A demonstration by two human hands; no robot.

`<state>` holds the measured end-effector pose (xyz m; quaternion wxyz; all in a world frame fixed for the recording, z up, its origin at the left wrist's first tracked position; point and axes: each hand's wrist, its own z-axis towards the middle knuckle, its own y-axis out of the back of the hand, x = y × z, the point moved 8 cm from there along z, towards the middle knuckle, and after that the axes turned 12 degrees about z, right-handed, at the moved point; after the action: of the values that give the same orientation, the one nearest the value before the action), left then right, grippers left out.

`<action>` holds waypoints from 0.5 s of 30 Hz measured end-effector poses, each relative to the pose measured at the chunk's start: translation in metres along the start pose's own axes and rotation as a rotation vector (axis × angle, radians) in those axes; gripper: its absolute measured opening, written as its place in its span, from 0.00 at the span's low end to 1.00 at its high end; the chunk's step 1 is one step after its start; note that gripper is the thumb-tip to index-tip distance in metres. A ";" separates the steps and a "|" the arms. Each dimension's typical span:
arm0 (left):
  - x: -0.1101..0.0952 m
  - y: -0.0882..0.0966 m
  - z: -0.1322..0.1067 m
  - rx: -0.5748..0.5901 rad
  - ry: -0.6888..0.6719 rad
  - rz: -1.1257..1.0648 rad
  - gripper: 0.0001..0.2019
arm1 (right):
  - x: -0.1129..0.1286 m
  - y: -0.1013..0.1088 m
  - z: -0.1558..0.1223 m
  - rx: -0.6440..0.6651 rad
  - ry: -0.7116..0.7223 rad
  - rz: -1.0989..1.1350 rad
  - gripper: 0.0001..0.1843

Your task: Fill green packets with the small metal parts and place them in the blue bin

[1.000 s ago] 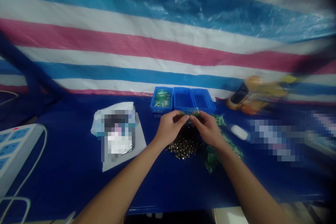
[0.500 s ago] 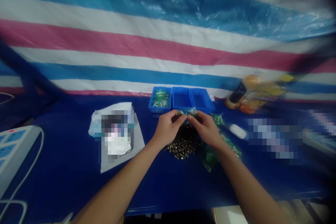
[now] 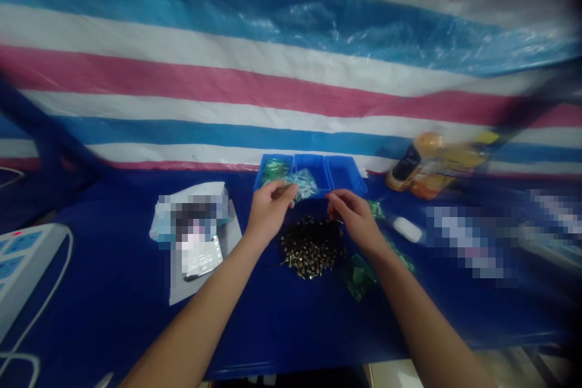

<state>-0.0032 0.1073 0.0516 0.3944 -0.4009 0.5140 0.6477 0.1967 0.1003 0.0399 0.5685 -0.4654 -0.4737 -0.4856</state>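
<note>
My left hand (image 3: pixel 268 209) pinches a small clear packet of green parts (image 3: pixel 302 185) and holds it just in front of the left blue bin (image 3: pixel 274 171). My right hand (image 3: pixel 352 218) hovers to the right above a pile of brass screws (image 3: pixel 311 245), its fingers curled with nothing visible in them. More green packets (image 3: pixel 361 270) lie under and beside my right wrist. Three small blue bins stand in a row at the back; the left one holds green packets, and the middle bin (image 3: pixel 311 167) and right bin (image 3: pixel 345 173) look bare.
A white bag with a blurred-out patch (image 3: pixel 195 230) lies left of the screws. A white power strip (image 3: pixel 22 267) with its cable sits at the far left. A white oval object (image 3: pixel 407 229) and yellow-orange bottles (image 3: pixel 431 163) lie to the right. A striped tarp hangs behind.
My hands have come apart. The left hand carried the packet left and back toward the left bin, and the right hand let go of it and stayed over the screws.
</note>
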 end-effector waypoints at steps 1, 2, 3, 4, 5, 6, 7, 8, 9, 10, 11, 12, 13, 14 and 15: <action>0.001 0.008 0.007 -0.040 0.014 0.000 0.14 | 0.000 0.000 0.000 0.000 0.004 0.000 0.17; 0.002 0.015 0.015 -0.082 0.019 0.008 0.15 | 0.000 0.001 0.000 0.000 0.006 0.003 0.17; 0.002 0.022 0.024 -0.113 0.019 0.034 0.15 | 0.000 0.001 0.000 0.004 0.006 0.007 0.17; 0.001 0.028 0.034 -0.134 0.018 0.072 0.16 | 0.001 0.000 0.000 0.008 0.004 0.009 0.17; 0.001 0.032 0.044 -0.134 0.018 0.115 0.17 | 0.001 0.000 0.000 0.012 0.000 0.009 0.17; 0.000 0.036 0.054 -0.148 0.013 0.164 0.18 | 0.001 0.000 0.000 0.016 -0.005 0.005 0.17; -0.002 0.040 0.064 -0.159 0.004 0.229 0.18 | 0.001 0.000 0.000 0.021 -0.012 -0.003 0.17; -0.004 0.044 0.073 -0.176 -0.010 0.305 0.18 | 0.000 -0.001 0.000 0.030 -0.020 -0.017 0.17; -0.006 0.046 0.081 -0.182 -0.019 0.392 0.18 | 0.000 -0.001 0.000 0.040 -0.026 -0.040 0.18; -0.007 0.046 0.087 -0.176 -0.024 0.485 0.18 | -0.001 -0.001 0.000 0.048 -0.029 -0.071 0.18; -0.007 0.046 0.093 -0.167 -0.014 0.571 0.17 | -0.001 -0.001 0.001 0.052 -0.029 -0.106 0.18; -0.005 0.044 0.097 -0.147 0.008 0.641 0.16 | -0.001 0.001 0.001 0.049 -0.027 -0.142 0.18; -0.002 0.042 0.100 -0.133 0.035 0.685 0.13 | 0.000 0.003 0.001 0.042 -0.024 -0.177 0.18; 0.000 0.041 0.102 -0.132 0.058 0.702 0.11 | 0.000 0.005 0.001 0.029 -0.019 -0.210 0.18; 0.002 0.040 0.104 -0.146 0.071 0.698 0.11 | 0.002 0.009 0.002 0.012 -0.012 -0.246 0.19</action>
<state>-0.0525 0.2030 0.0787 0.1016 -0.2504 0.5858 0.7641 0.2054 0.1024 0.0414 0.5046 -0.4035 -0.5334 -0.5460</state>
